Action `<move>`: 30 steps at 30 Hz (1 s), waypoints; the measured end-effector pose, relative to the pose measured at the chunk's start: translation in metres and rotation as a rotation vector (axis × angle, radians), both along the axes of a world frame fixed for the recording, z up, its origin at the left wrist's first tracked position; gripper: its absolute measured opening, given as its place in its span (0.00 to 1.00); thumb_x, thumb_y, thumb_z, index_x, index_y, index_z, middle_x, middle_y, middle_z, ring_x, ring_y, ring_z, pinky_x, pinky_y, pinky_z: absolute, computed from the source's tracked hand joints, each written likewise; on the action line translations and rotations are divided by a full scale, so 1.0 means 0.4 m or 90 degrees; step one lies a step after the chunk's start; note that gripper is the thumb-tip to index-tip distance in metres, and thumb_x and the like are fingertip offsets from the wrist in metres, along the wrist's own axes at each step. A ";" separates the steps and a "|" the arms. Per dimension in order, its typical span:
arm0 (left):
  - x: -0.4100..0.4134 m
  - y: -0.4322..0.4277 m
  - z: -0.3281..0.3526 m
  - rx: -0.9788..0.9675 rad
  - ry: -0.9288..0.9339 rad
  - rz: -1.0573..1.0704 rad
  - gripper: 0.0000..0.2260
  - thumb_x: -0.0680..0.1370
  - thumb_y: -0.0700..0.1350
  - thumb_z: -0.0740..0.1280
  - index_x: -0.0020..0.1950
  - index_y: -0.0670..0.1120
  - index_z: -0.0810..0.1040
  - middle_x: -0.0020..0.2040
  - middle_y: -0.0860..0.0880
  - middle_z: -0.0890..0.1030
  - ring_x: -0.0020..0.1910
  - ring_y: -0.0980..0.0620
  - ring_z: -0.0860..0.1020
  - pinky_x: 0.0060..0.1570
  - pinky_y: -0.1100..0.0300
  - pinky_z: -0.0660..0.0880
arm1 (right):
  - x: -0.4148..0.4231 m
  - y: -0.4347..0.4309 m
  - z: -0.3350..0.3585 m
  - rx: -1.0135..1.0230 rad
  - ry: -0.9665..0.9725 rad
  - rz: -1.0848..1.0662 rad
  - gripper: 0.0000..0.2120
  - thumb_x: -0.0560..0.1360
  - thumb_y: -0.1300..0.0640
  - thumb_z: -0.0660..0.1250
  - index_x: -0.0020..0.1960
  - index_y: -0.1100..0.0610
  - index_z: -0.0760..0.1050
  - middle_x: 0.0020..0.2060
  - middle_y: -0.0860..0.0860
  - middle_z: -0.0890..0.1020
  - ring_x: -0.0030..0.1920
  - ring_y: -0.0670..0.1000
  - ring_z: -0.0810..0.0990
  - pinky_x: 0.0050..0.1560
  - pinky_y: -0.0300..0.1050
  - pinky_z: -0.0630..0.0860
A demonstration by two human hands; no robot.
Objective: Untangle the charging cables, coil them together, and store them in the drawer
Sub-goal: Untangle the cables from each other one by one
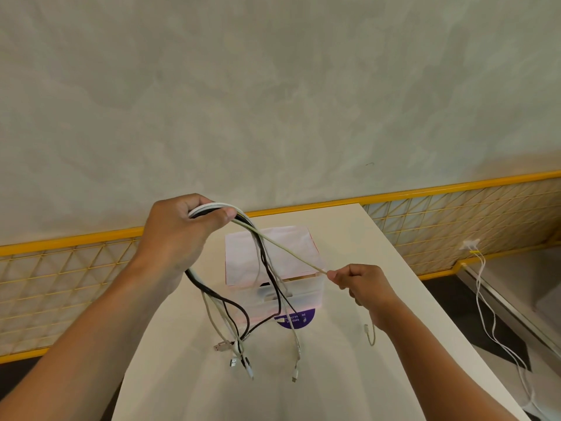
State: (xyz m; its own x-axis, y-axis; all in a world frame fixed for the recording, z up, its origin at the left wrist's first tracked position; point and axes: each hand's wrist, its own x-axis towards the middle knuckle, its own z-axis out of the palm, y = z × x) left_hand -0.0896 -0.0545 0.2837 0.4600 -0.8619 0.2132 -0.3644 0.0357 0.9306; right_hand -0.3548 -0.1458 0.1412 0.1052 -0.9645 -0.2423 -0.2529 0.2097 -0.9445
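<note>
Your L hand (pixel 177 238) grips the cable bundle (pixel 209 208) as a loop above the table (pixel 394 268), fingers + thumb curled round it; the plug ends hang low over the tabletop, in front of the small drawer box (pixel 306 294); your R hand (pixel 361 287) pinches one pale cable (pixel 288 251), stretched straight from the bundle.

Left grip (pixel 179 235) raised, fist curled round cable bundle (pixel 220 205); right grip (pixel 361 287) lower, pinching single cable (pixel 291 252).
</note>
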 end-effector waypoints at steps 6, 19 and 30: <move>-0.016 0.005 -0.008 0.013 -0.003 -0.020 0.06 0.72 0.46 0.76 0.38 0.46 0.83 0.25 0.57 0.73 0.27 0.58 0.67 0.31 0.60 0.62 | 0.007 0.009 -0.031 -0.001 0.045 -0.023 0.19 0.71 0.55 0.79 0.30 0.60 0.73 0.28 0.51 0.74 0.33 0.51 0.72 0.37 0.43 0.71; -0.024 0.028 -0.007 0.074 0.028 -0.237 0.11 0.68 0.55 0.73 0.38 0.48 0.84 0.25 0.58 0.67 0.23 0.58 0.60 0.26 0.63 0.56 | 0.066 0.030 0.144 -0.102 -0.095 0.225 0.09 0.77 0.56 0.71 0.56 0.54 0.84 0.52 0.45 0.87 0.53 0.42 0.83 0.47 0.29 0.76; 0.002 0.038 -0.014 0.138 -0.027 -0.327 0.20 0.74 0.61 0.65 0.42 0.45 0.83 0.30 0.50 0.63 0.31 0.49 0.61 0.32 0.60 0.60 | 0.117 0.073 0.221 -0.125 -0.230 0.424 0.05 0.77 0.63 0.70 0.47 0.60 0.85 0.37 0.56 0.83 0.34 0.53 0.76 0.44 0.46 0.75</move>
State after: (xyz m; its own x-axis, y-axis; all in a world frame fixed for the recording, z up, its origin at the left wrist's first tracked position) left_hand -0.0887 -0.0394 0.2781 -0.0360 -0.9992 0.0149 -0.3884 0.0278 0.9211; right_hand -0.3080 -0.1164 0.2295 0.7169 -0.6919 0.0853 0.0633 -0.0573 -0.9964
